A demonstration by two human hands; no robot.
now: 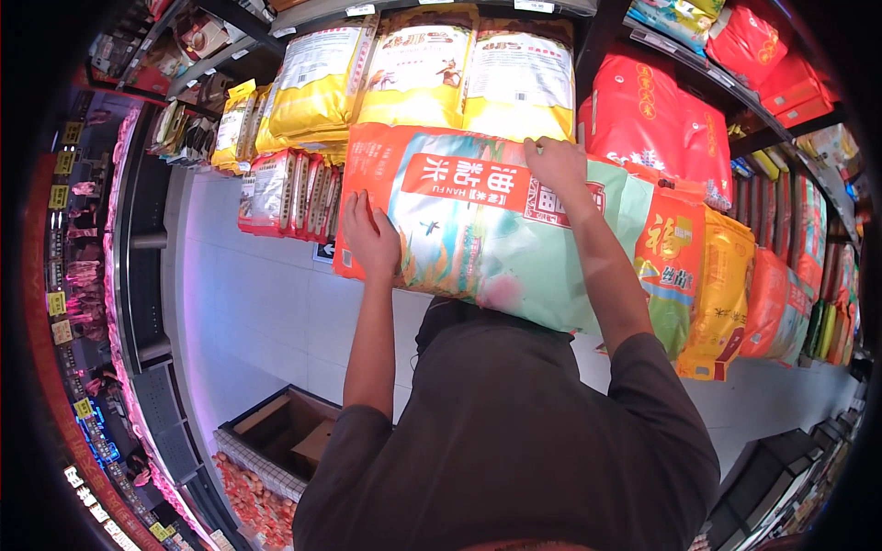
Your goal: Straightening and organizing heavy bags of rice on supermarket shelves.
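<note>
A large plastic rice bag (475, 227), orange at its left end and pale green at its right, lies crosswise before me with its printing upside down. My left hand (372, 237) rests palm down on the orange end, thumb apart from the fingers. At the bag's far edge, my right hand (558, 165) has its fingers bent over the rim, gripping it. The palms and the bag's underside are hidden. Directly behind it stand white-and-yellow rice bags (420, 76). Red rice bags (630, 117) stand beyond its right end.
Smaller red packs (265, 193) sit on the shelf to the left. A red-and-green bag (668, 268) and a yellow bag (716, 296) stand at the right. An open dark crate (275, 420) is at lower left. A lit meat counter (114, 275) runs along the left.
</note>
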